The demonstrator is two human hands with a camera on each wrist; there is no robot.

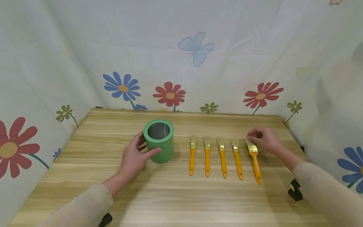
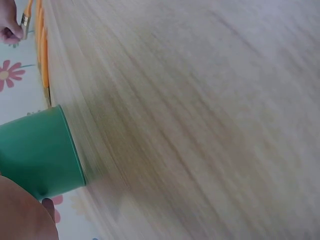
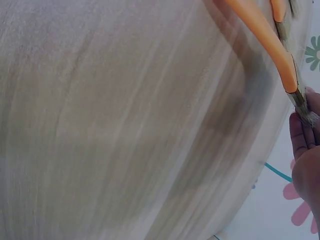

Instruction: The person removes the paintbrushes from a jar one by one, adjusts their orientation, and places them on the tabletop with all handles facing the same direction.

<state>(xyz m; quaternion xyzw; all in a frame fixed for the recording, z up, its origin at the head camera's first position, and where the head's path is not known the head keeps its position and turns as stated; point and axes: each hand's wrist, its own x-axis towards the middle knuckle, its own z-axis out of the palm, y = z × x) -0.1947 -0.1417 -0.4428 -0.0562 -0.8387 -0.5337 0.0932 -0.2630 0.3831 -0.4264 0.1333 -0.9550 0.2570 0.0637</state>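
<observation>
In the head view my left hand [image 1: 136, 153] grips a green can [image 1: 165, 148] from its left side, thumb across the front. The can stands upright, its open top showing a grey metal inside. At the right, my right hand [image 1: 265, 138] pinches the bristle end of a wide paintbrush [image 1: 256, 162] with an orange handle. In the right wrist view that paintbrush [image 3: 272, 45] slants above its shadow, its bristles between the fingers [image 3: 298, 137]. Several narrower paintbrushes [image 1: 207, 157] lie in a row between the can and the wide one, bristles pointing away from me.
All of this is on a wood-grain table [image 1: 170, 201]. Behind it and at both sides hangs a white curtain [image 1: 158, 56] printed with flowers and a butterfly. A black strap piece [image 1: 295, 190] shows by the right sleeve.
</observation>
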